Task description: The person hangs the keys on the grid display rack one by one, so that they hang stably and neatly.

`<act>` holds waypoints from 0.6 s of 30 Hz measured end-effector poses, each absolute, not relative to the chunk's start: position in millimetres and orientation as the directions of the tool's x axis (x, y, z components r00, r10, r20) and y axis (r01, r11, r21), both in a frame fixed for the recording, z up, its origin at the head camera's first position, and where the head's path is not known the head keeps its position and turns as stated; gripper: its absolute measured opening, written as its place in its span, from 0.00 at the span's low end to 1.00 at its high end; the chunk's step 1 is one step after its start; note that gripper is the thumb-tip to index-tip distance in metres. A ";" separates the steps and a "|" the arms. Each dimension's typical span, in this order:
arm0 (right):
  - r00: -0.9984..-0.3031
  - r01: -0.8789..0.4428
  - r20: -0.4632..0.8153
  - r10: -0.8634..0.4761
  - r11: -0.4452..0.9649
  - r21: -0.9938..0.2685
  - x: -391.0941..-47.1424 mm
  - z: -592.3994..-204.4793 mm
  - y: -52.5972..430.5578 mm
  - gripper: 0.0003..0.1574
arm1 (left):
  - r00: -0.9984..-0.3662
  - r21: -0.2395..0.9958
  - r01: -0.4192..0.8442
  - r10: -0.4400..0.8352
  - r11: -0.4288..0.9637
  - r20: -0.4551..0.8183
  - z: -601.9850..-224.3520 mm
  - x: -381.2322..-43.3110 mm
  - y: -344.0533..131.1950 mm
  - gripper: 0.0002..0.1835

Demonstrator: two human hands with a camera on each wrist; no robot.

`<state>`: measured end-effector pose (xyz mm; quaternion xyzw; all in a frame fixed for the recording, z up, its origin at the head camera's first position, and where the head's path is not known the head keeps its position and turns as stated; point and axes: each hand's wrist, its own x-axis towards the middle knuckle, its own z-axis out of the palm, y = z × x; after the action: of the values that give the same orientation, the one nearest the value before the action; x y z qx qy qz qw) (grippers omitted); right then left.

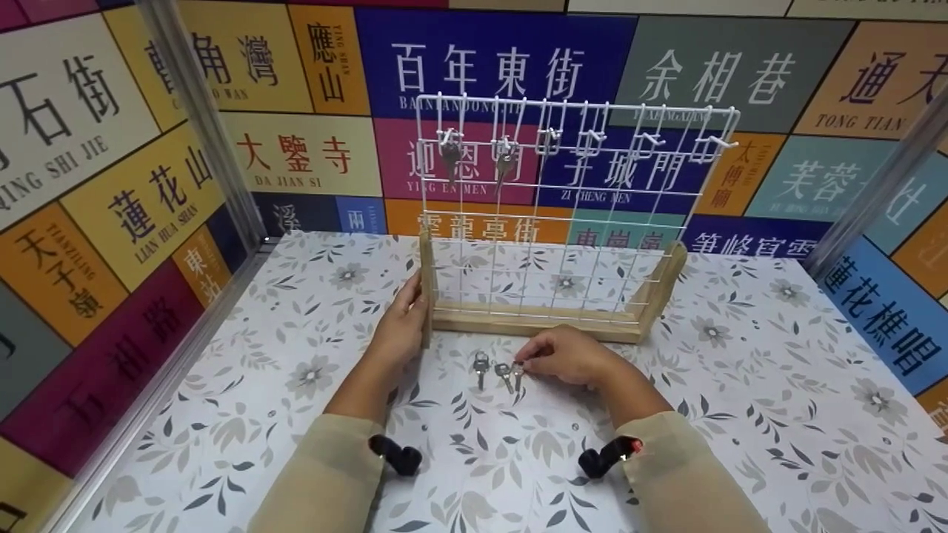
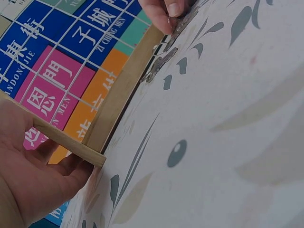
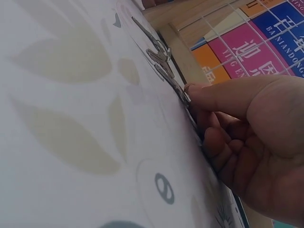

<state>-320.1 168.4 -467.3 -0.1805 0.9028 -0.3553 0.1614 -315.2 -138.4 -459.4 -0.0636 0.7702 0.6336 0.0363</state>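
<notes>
A white wire grid rack [image 1: 570, 194] stands on a wooden base, with a row of hooks near its top. Two bunches of keys hang there, one on the leftmost hook [image 1: 451, 154] and one on the hook beside it. My left hand [image 1: 400, 326] grips the rack's left wooden upright [image 2: 71, 145], thumb on one side and fingers on the other. On the table before the base lie a left key [image 1: 481, 368] and a middle key [image 1: 504, 374]. Thumb and fingertips of my right hand [image 1: 574, 357] pinch the rightmost key [image 3: 171, 81] at its head, close to the tabletop.
A table with a leaf-and-flower cloth [image 1: 489, 474] bears the rack. Behind and at both sides rise panels of coloured street-name signs [image 1: 496, 59]. The rack's right wooden upright [image 1: 659, 289] stands beyond my right hand.
</notes>
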 end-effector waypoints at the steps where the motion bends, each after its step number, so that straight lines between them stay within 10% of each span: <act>1: -0.886 -0.213 -0.153 -0.437 0.678 -0.703 -320.4 -467.7 168.8 0.06 | -0.989 0.971 -0.146 -0.053 0.191 -0.139 -459.2 -315.5 -138.3 0.28; 18: -0.921 -0.107 -0.105 -0.376 0.501 -0.859 -321.8 -451.7 179.9 0.16 | -0.989 0.981 -0.144 -0.036 0.128 -0.141 -460.2 -314.7 -137.7 0.27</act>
<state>-321.8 179.9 -451.7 -0.1410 0.8548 -0.4793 0.1403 -314.7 -137.7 -460.2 -0.0601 0.7498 0.6577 0.0411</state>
